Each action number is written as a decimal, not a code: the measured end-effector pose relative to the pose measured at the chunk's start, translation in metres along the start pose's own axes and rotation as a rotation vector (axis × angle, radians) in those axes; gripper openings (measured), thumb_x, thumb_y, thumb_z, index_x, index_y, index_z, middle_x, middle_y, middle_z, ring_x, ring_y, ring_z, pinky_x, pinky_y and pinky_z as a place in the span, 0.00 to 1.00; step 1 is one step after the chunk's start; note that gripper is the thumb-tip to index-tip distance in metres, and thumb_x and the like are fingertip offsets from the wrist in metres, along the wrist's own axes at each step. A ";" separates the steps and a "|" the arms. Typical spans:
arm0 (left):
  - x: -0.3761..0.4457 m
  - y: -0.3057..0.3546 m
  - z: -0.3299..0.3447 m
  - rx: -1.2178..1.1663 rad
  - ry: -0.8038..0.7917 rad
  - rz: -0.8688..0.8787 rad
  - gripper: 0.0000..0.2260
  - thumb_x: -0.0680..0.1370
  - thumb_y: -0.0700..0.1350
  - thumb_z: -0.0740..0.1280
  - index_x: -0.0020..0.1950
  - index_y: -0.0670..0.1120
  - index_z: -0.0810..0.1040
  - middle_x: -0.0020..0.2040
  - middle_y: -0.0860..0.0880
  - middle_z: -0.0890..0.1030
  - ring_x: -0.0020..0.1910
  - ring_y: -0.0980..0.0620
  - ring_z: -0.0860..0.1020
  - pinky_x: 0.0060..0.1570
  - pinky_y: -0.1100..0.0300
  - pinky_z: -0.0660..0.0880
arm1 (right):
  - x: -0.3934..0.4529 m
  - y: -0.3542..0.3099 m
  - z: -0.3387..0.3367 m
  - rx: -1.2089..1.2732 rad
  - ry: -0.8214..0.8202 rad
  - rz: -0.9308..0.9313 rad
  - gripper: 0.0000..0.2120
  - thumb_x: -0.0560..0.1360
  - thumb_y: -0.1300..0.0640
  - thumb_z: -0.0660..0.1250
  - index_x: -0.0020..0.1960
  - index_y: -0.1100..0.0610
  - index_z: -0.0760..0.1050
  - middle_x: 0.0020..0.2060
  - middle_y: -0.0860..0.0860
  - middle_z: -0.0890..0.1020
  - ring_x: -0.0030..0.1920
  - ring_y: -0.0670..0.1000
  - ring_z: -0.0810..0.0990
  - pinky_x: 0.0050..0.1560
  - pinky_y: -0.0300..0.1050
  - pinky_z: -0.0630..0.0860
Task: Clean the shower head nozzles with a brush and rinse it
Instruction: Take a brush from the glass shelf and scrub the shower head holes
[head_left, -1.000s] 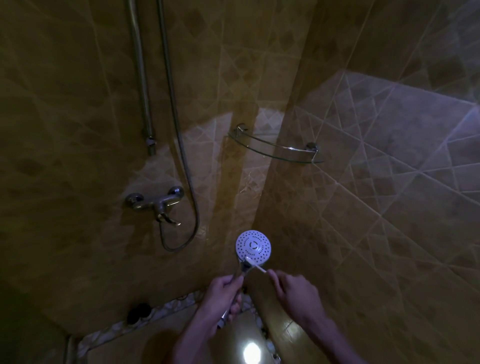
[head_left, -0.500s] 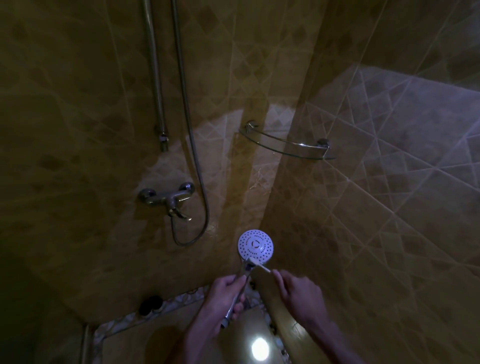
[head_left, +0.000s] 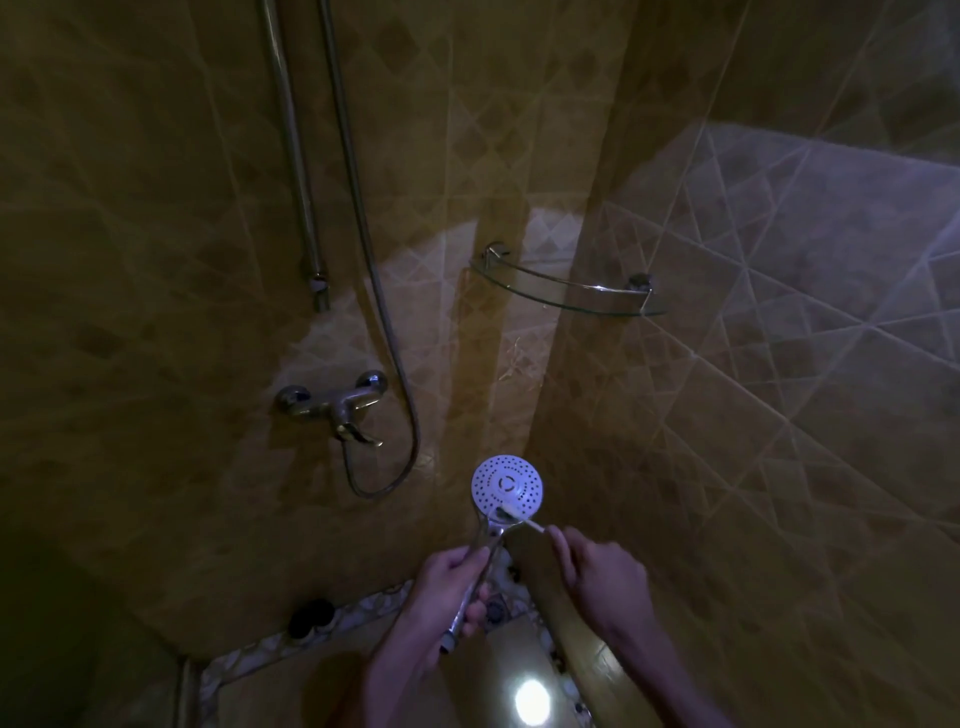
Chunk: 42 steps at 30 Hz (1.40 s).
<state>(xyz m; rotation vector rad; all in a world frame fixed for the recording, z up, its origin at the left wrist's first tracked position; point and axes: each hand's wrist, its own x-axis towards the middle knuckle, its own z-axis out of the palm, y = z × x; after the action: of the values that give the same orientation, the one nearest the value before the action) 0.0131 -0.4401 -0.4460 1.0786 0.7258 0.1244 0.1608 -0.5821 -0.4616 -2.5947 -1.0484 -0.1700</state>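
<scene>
White perforated shower head (head_left: 506, 486); ochre diamond-patterned wall tiles (head_left: 779, 415).

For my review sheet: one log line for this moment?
phase: scrubbing | left hand: grips shower head handle | right hand: holds brush on lower nozzles | rinse: not yet

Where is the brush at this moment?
In the head view, the brush is low at centre: its head lies on the lower edge of the shower head, its handle pinched by the right hand.

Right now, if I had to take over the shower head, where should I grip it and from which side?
Probably the chrome handle below the round face of the shower head, coming from the left as the left hand does. The face tilts up toward the camera, and the right hand works the brush at its lower edge, so keep that side free.
</scene>
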 end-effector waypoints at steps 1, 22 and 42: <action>0.001 0.000 0.001 -0.006 -0.008 -0.003 0.07 0.80 0.48 0.64 0.45 0.45 0.75 0.28 0.49 0.73 0.20 0.56 0.66 0.18 0.69 0.60 | 0.006 0.004 -0.002 0.034 0.014 0.053 0.22 0.78 0.34 0.45 0.48 0.46 0.71 0.30 0.48 0.81 0.38 0.51 0.84 0.31 0.42 0.69; -0.005 0.012 0.007 -0.010 0.011 0.028 0.07 0.80 0.47 0.63 0.48 0.43 0.74 0.29 0.48 0.72 0.20 0.56 0.65 0.17 0.69 0.60 | 0.007 0.013 0.008 0.175 -0.030 0.107 0.24 0.77 0.33 0.46 0.52 0.45 0.74 0.38 0.51 0.85 0.41 0.54 0.84 0.37 0.47 0.77; -0.013 -0.002 0.014 0.193 0.066 0.110 0.09 0.81 0.45 0.63 0.46 0.40 0.75 0.27 0.48 0.71 0.19 0.55 0.66 0.18 0.68 0.61 | 0.029 -0.012 -0.019 -0.041 0.048 0.008 0.28 0.78 0.33 0.42 0.51 0.47 0.75 0.38 0.53 0.84 0.42 0.57 0.84 0.40 0.47 0.76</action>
<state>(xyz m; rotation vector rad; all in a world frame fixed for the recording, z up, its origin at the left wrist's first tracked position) 0.0106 -0.4572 -0.4373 1.3038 0.7490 0.1874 0.1735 -0.5620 -0.4337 -2.6170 -1.0286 -0.2528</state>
